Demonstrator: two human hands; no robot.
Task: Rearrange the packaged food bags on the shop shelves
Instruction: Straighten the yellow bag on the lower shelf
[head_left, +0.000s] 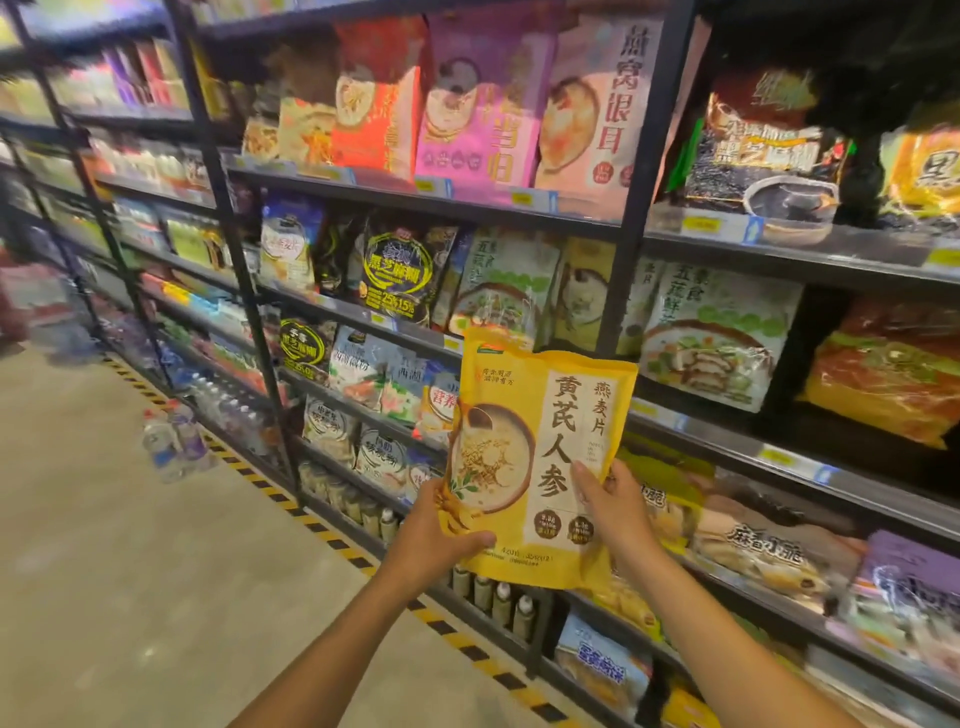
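Observation:
I hold a yellow oatmeal bag (540, 441) upright in front of the black shelves (618, 223), at about the height of the third shelf. My left hand (439, 538) grips its lower left corner, thumb on the front. My right hand (615, 501) pinches its lower right edge, thumb on the front and fingers behind. The bag shows a bowl picture and large dark characters. Behind it, rows of packaged food bags fill the shelves, among them a green-and-white bag (717, 338) and a pink bag (597, 104).
Black metal uprights (249, 291) divide the shelving. Yellow-and-black hazard tape (322, 530) runs along the floor at the shelf base. A pack of water bottles (174, 441) stands on the concrete floor to the left. Small bottles (498, 597) line the lowest shelf.

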